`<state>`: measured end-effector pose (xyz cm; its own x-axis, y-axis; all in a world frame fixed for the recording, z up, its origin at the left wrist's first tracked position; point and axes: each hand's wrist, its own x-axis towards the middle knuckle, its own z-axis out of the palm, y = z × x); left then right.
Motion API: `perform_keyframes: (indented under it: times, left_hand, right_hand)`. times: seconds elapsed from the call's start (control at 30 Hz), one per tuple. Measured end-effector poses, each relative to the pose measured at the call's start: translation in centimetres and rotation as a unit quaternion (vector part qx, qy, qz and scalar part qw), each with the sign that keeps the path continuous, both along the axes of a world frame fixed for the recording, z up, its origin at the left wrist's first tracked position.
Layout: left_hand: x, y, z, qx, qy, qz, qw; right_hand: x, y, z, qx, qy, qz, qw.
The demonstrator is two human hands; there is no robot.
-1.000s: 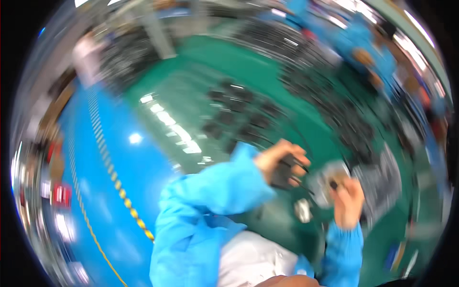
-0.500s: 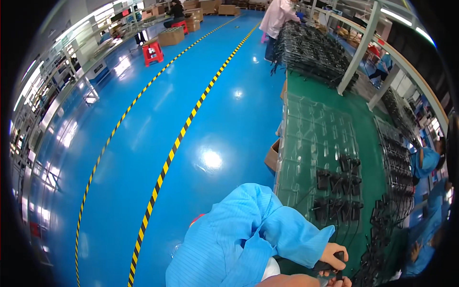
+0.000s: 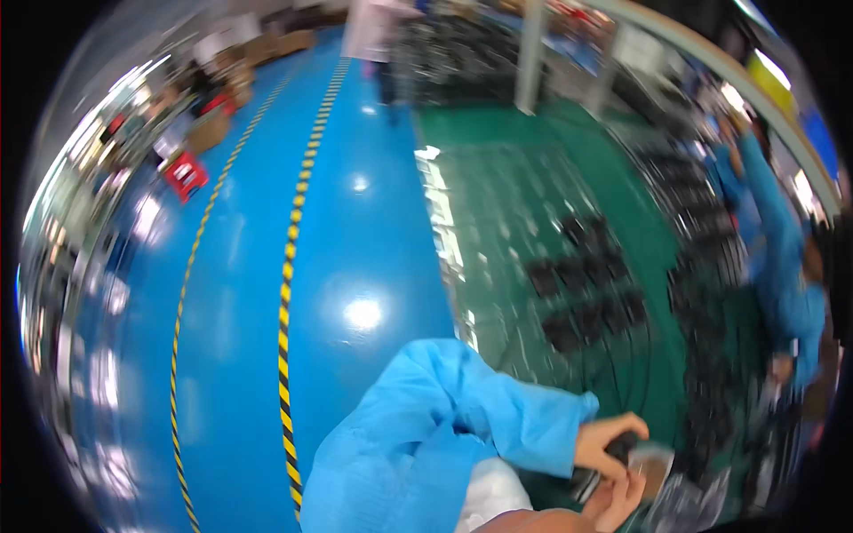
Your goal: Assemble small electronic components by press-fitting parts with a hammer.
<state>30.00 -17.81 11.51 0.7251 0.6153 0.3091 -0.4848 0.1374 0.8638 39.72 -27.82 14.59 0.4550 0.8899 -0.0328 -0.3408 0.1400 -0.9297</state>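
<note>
My left hand (image 3: 602,441) sticks out of a light blue sleeve (image 3: 498,417) at the lower right, its fingers curled around a small black part (image 3: 593,480). Just below it, my right hand (image 3: 622,499) comes up from the bottom edge, with its fingers touching the same part. A pale flat piece (image 3: 653,464) sits right beside both hands. Blur hides whether the right hand grips it. Both hands hover over the near edge of a green table (image 3: 498,222).
Rows of black parts (image 3: 582,289) in clear trays cover the green table. A co-worker in blue (image 3: 782,258) stands at the table's right side. To the left lies a glossy blue floor (image 3: 240,338) with a yellow-black striped line (image 3: 289,293); a red object (image 3: 187,173) and boxes stand farther off.
The view has swung right and tilted, so the table and the co-worker now show more. My hands stay together low at the right, still on the small black part.
</note>
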Motion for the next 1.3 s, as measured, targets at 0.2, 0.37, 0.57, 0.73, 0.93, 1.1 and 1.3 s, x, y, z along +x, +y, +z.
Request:
perform_keyframes:
  times: [0.2, 0.37, 0.57, 0.73, 0.93, 1.1, 1.3]
  left_hand:
    - [-2.7, -0.1, 2.0, -0.034, -0.004, -0.031, 0.999]
    - [-0.5, -1.0, 1.0, -0.044, 0.038, -0.128, 0.99]
    - [0.1, -1.9, 0.0, -0.043, 0.02, -0.139, 0.989]
    - [0.1, -2.2, 0.4, -0.046, 0.03, -0.133, 0.99]
    - [0.3, -2.2, 0.4, -0.024, 0.042, -0.111, 0.993]
    - [0.3, -2.4, -0.4, 0.005, 0.041, -0.092, 0.995]
    - [0.1, -2.1, -1.2, 0.066, 0.068, -0.11, 0.989]
  right_hand:
    - [-0.7, -0.6, -0.1, 0.051, 0.035, -0.001, 0.998]
    - [0.3, -2.9, -0.3, 0.09, 0.107, -0.029, 0.99]
    - [0.2, -3.8, -0.8, 0.095, 0.115, -0.033, 0.988]
    - [0.6, -4.0, -0.6, 0.081, 0.098, -0.019, 0.992]
    - [0.6, -3.6, -0.9, 0.085, 0.035, -0.04, 0.995]
    - [0.7, -3.7, -0.6, 0.071, -0.006, -0.049, 0.996]
    - [0.5, -4.2, -0.8, 0.026, 0.067, -0.039, 0.997]
